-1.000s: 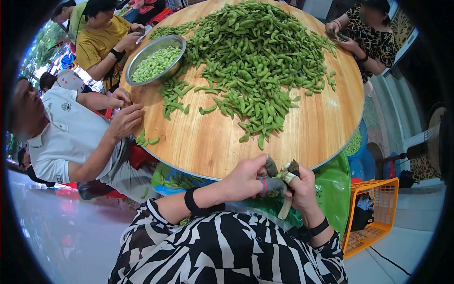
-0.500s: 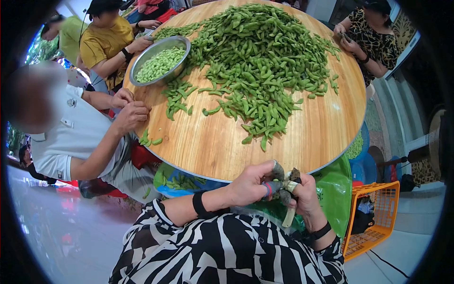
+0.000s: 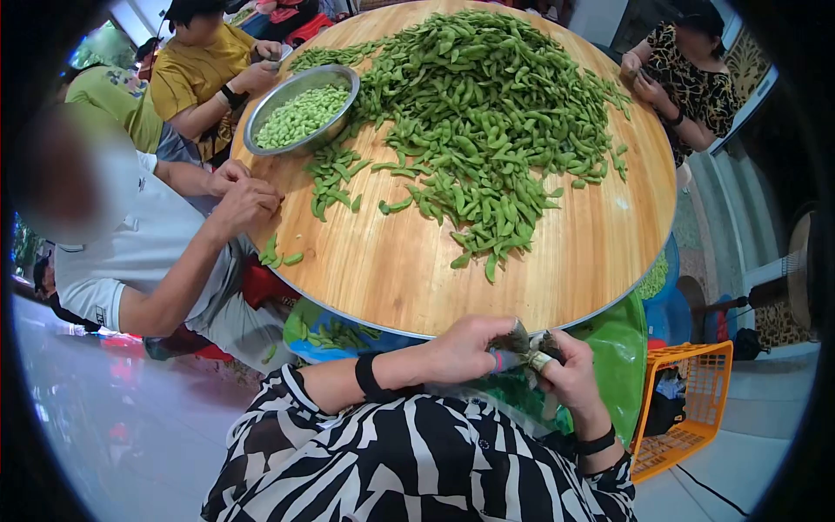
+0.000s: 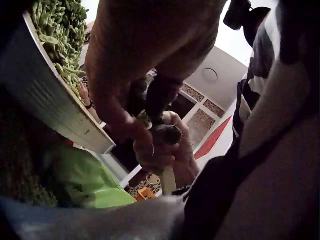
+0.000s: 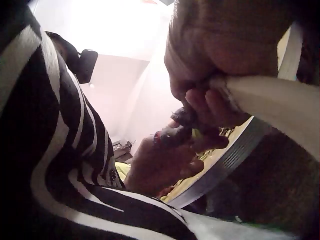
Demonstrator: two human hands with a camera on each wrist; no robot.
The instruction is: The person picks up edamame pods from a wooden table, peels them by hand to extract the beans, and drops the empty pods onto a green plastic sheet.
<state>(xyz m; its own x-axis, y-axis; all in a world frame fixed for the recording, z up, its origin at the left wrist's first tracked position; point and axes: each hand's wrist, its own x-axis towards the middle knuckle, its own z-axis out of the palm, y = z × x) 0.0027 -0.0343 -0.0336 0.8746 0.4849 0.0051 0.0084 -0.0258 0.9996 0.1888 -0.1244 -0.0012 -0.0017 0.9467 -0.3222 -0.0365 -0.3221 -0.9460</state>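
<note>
In front of the lap at the table's near edge, my left hand and right hand meet fingertip to fingertip. Grey-dark covers wrap the left thumb and forefinger, the latter with a pinkish band. A pale wrap circles a right-hand digit, and a long pale strip hangs from below that hand. Between the meeting fingertips a bit of green soybean pod shows; most of it is hidden by fingers. Beyond the hands, a large heap of green soybean pods covers the table's far part.
The round wooden table bears a metal bowl of shelled beans at its left. Green plastic sheeting drapes below the near edge. An orange crate stands at the right. A person in white sits left; others sit farther round.
The hands stay together at the near edge, their fingers shifting; the right hand has turned and the pale strip shows less. The view has tilted slightly, so the table sits lower.
</note>
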